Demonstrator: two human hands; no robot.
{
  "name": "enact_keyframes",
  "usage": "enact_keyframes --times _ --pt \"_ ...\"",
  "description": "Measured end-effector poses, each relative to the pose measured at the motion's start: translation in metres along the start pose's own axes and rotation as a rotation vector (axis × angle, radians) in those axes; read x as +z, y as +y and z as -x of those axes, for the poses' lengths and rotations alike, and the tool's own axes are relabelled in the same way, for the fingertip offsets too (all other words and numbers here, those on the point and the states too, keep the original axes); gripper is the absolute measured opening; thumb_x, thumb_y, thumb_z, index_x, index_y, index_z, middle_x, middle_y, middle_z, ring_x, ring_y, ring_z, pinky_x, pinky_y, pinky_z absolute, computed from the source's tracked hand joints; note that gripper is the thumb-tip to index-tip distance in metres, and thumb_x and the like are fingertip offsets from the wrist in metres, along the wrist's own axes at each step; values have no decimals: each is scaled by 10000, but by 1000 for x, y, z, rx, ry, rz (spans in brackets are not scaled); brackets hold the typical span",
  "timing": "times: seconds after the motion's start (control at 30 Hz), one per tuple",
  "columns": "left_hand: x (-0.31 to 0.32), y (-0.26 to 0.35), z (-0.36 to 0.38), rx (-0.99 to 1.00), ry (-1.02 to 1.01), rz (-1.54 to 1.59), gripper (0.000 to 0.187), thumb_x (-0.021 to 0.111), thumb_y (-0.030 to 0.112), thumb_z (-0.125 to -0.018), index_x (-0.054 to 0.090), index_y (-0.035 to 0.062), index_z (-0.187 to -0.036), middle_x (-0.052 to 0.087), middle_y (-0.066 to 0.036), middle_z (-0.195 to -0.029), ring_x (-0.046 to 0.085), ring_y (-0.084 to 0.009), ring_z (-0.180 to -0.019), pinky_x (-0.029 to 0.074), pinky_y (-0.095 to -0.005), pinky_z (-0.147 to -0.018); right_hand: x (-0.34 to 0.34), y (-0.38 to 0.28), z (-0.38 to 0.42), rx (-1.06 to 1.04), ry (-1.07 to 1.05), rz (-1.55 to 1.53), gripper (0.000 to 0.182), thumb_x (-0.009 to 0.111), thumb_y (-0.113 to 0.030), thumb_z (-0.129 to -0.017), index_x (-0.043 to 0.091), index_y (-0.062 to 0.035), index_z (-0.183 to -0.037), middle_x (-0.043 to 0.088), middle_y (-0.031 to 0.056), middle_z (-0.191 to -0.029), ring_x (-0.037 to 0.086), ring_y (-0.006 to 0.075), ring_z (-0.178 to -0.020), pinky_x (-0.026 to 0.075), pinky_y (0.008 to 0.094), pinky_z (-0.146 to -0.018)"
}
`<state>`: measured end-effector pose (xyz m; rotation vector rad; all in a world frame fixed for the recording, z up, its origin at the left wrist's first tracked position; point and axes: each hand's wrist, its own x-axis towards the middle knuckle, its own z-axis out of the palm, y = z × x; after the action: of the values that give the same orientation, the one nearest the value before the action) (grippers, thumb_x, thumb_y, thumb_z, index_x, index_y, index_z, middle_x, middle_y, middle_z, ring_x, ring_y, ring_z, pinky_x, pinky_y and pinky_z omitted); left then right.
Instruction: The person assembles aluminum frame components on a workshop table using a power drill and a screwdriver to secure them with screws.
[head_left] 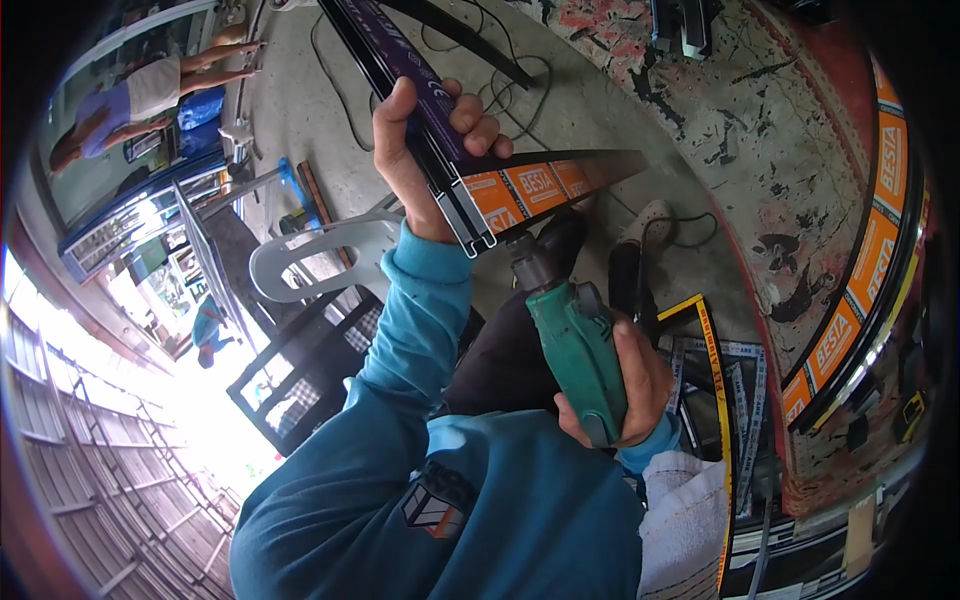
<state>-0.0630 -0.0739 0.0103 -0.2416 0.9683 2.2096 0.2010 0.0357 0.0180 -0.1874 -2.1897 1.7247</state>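
My left hand [410, 150] is wrapped round a long black metal profile [437, 165], with the thumb on one side and the fingers over a purple label. An orange BESTA strip [530, 190] covers another face of the profile, whose open channel end shows near my wrist. My right hand [640, 385] grips the body of a green power drill [575, 350]. The drill's dark chuck points up toward the underside of the profile, near its end. Whether the bit touches the profile cannot be made out.
A worn, paint-stained work surface [720, 130] curves along the right, with another orange-labelled profile [835, 340] on it. A white plastic chair [315, 260] stands behind my left arm. Cables lie on the concrete floor. Two other people [155, 90] appear at the left.
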Motion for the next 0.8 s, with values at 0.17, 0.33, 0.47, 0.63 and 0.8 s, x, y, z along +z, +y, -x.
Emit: enact_keyframes --times 0.17,0.33,0.47,0.63,0.8 --pt "11 -4 -1 19 113 -96 457 515 484 -936 562 36 -1016 522 -8 -738 574 -143 -627 492 -351 -658 -3 -6 7 36 -31 -8 895 751 -257 -741 307 116 -1423 565 332 -1197 659 436 -1002 566 452 -828" --pt "28 -18 4 20 199 -92 451 522 498 -928 561 57 -1012 525 -12 -723 571 -166 -586 497 -367 -592 -6 -15 18 178 39 -119 859 769 -257 -729 365 100 -1398 598 275 -1175 686 370 -942 575 396 -801" --pt "33 -23 8 18 240 -187 455 529 517 -916 569 68 -979 528 -21 -684 559 -177 -531 489 -364 -545 -12 -29 29 342 25 -287 852 751 -254 -737 366 102 -1408 590 269 -1225 677 327 -1017 553 372 -863" --pt "39 -27 5 29 281 -204 450 536 510 -910 575 62 -936 521 -26 -646 533 -178 -492 469 -349 -507 -2 -38 40 503 232 -563 850 740 -243 -728 376 119 -1405 602 254 -1232 648 285 -1097 506 373 -951" --pt "34 -21 2 13 240 -162 445 535 501 -912 572 59 -943 523 -26 -639 528 -176 -491 464 -343 -506 -13 -30 26 319 110 -276 837 756 -236 -721 401 130 -1385 616 257 -1189 669 302 -1050 534 371 -902"
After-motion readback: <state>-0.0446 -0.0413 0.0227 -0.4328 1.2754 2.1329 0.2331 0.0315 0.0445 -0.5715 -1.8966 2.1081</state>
